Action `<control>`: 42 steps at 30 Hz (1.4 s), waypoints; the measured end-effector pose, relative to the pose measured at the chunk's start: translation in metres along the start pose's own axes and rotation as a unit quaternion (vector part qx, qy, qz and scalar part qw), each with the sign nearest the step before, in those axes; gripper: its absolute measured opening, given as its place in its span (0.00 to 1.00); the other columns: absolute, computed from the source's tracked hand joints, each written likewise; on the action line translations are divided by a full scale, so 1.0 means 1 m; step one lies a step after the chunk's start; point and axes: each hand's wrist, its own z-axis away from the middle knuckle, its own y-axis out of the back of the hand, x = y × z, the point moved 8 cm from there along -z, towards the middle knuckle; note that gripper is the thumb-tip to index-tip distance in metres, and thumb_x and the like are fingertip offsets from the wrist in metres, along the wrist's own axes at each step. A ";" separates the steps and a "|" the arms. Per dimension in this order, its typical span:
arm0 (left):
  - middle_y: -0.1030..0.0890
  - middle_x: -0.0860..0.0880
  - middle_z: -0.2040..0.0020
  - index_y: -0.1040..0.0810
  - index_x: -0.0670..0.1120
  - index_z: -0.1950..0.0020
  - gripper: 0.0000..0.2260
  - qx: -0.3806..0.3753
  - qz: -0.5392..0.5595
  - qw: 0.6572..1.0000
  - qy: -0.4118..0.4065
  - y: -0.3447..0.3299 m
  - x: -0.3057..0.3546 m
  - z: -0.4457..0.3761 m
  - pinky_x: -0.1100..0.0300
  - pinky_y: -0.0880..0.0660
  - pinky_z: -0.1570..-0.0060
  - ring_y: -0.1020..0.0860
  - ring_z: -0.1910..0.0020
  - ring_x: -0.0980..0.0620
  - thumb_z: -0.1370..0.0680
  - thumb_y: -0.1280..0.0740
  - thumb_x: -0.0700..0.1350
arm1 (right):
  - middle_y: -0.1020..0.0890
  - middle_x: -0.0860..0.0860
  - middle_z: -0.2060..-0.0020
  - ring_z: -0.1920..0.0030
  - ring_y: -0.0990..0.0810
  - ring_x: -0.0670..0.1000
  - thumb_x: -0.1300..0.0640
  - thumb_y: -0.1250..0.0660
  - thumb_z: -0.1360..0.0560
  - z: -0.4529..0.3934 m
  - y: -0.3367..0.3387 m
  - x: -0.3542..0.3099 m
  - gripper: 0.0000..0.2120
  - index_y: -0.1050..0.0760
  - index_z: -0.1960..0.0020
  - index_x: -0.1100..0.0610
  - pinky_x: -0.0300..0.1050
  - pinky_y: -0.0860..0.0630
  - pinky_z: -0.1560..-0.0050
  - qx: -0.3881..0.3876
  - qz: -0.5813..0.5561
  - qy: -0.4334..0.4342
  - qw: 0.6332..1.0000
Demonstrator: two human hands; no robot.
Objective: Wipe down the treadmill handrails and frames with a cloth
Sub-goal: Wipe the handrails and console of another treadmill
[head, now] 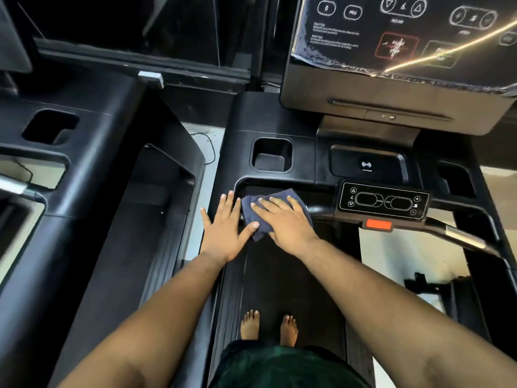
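A person stands barefoot on the black belt (293,278) of a treadmill, both bare arms reaching forward. The right hand (282,219) lies flat, fingers spread and extended, pressing a folded dark blue cloth (251,212) onto the black front handrail (319,212) at its left end. The left hand (226,228) is also open, palm down on the black frame just beside the cloth, its thumb touching the cloth's lower edge. To the right along the handrail sits a small black control panel (383,201) with white outline buttons: triangles on the left, plus and minus signs on the right, and an orange-red tab (379,225) beneath it. Above, a square cup recess (272,156) and a tray with a white wireless symbol (366,164) are set in the console. The large glossy display (397,43), under wrinkled plastic film, shows "PROG", "INCLINE" and a red-framed "PAUSE" button; smaller text is unreadable.
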 end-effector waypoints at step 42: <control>0.18 0.49 0.42 0.33 0.54 0.29 0.22 0.019 -0.073 0.982 -0.171 -0.069 0.453 -0.073 0.43 0.38 0.31 0.24 0.35 0.45 0.20 0.33 0.57 | 0.23 0.51 0.38 0.38 0.21 0.57 0.53 0.25 0.24 0.314 0.034 0.368 0.26 0.33 0.32 0.56 0.47 0.24 0.41 0.392 -0.414 -0.448 0.688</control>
